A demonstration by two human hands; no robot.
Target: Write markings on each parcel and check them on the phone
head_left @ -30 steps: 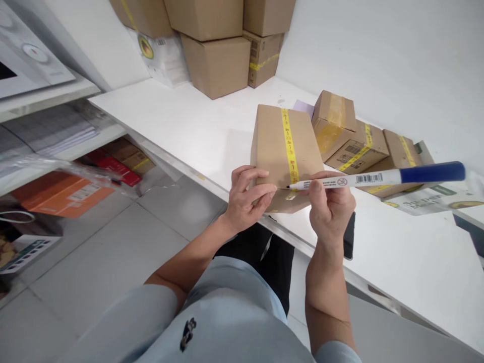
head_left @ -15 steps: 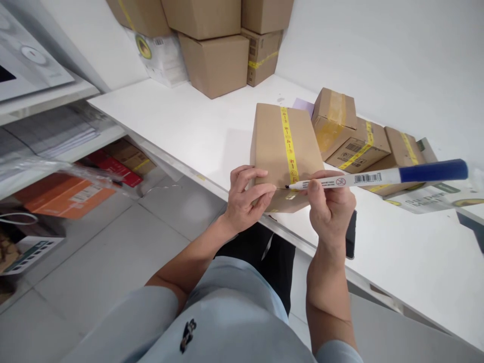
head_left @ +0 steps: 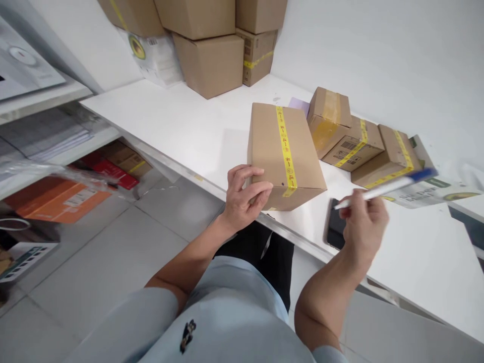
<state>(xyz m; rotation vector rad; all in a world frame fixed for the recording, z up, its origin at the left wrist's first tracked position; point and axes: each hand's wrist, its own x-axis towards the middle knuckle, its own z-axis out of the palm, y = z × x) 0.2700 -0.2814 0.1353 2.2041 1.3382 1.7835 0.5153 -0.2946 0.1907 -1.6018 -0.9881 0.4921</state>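
A taped cardboard box [head_left: 266,146] stands on the white table, with yellow printed tape along its top. My left hand [head_left: 245,194] is at its near left corner, fingers over the top edge and thumb by the near side, gripping it lightly. A small dark dot [head_left: 283,184] shows on the cardboard left of the tape. Off to the right of the box, my right hand [head_left: 365,222] is closed around a white marker [head_left: 389,187] with a blue end, tip pointing left and blurred by motion. Below that tip lies a black phone [head_left: 336,227], partly hidden by my right hand.
Several smaller taped boxes [head_left: 368,146] line the wall at the right, by a white printed package [head_left: 423,194]. Large cartons [head_left: 212,65] are stacked at the back. Shelves [head_left: 49,101] stand left, with an orange box [head_left: 56,201] low down. The table's front edge [head_left: 170,169] runs diagonally.
My right hand has lifted the marker off the box and moved right, above the phone. A dark dot now shows where the tip was. My left hand stays at the box corner.
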